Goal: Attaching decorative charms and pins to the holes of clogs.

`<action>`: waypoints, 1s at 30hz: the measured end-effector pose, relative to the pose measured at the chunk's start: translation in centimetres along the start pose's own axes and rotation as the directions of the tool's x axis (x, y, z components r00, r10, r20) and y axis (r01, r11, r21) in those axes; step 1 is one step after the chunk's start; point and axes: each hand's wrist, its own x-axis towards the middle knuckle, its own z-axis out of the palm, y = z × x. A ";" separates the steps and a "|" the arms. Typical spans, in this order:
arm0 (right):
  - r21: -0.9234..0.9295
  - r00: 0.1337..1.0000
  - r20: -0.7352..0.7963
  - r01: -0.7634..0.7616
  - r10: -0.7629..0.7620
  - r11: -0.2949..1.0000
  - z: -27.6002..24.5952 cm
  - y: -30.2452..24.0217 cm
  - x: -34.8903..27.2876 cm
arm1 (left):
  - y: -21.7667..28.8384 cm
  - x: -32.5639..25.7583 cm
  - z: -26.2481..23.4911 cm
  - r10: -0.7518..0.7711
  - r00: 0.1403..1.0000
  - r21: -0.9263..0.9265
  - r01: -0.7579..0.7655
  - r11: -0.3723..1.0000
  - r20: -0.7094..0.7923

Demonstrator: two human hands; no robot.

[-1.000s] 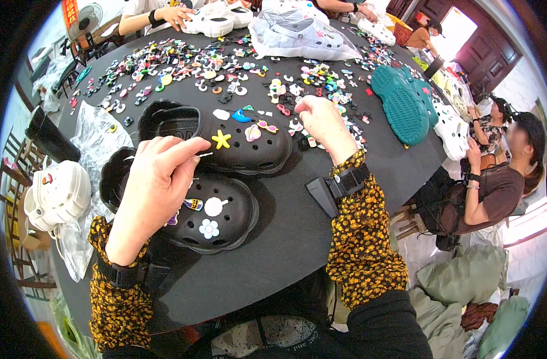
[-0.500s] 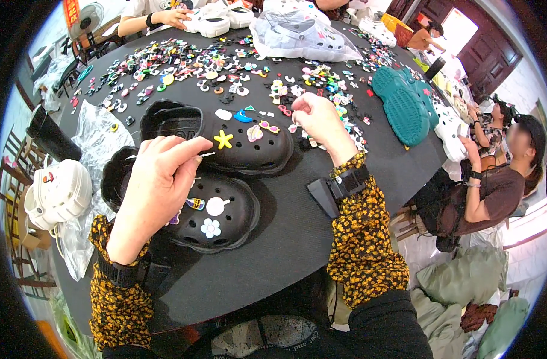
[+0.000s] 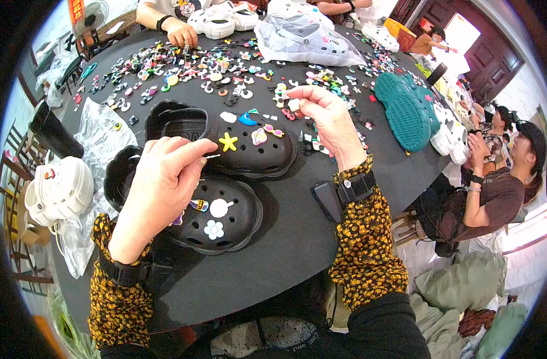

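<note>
Two black clogs lie side by side in front of me. The farther clog [image 3: 266, 157] carries a yellow starfish charm [image 3: 228, 142], a blue charm [image 3: 247, 119] and pink-and-yellow sunglasses [image 3: 273, 131]. The nearer clog [image 3: 237, 206], partly behind my left wrist, bears a white flower charm [image 3: 214, 230] and a bottle charm. Above it my left hand [image 3: 162, 188] is closed in a pinch on a thin white stick-like piece [image 3: 213, 156]. Farther right, my right hand [image 3: 328, 122] pinches a small white shoe charm [image 3: 294, 105] between thumb and forefinger, above the table.
Loose charms [image 3: 165, 75] spread across the far table. A bagged white clog [image 3: 309, 39] stands at the back, teal clogs [image 3: 405, 113] at the right, a white clog [image 3: 61, 188] on plastic wrap at the left. Another person's hand [image 3: 182, 34] reaches among the charms; others sit at right.
My right hand has lifted slightly off the loose charms, and a white charm now shows in its fingers. My left hand barely moves. Across the table, a person's hand went from a white clog to the charms.
</note>
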 end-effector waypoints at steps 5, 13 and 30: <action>0.045 1.000 -0.007 0.003 -0.002 0.999 0.3 0.2 0.1 | 0.0 -0.1 -0.1 0.008 1.000 -0.002 -0.008 1.000 -0.008; 0.110 0.999 0.002 -0.039 0.039 0.993 0.2 0.4 0.2 | 0.0 -0.1 0.1 0.003 1.000 0.002 -0.003 1.000 -0.027; 0.018 1.000 -0.001 0.029 -0.029 0.999 1.0 -0.1 -0.1 | 0.0 -0.1 0.0 -0.004 1.000 0.006 0.004 1.000 -0.015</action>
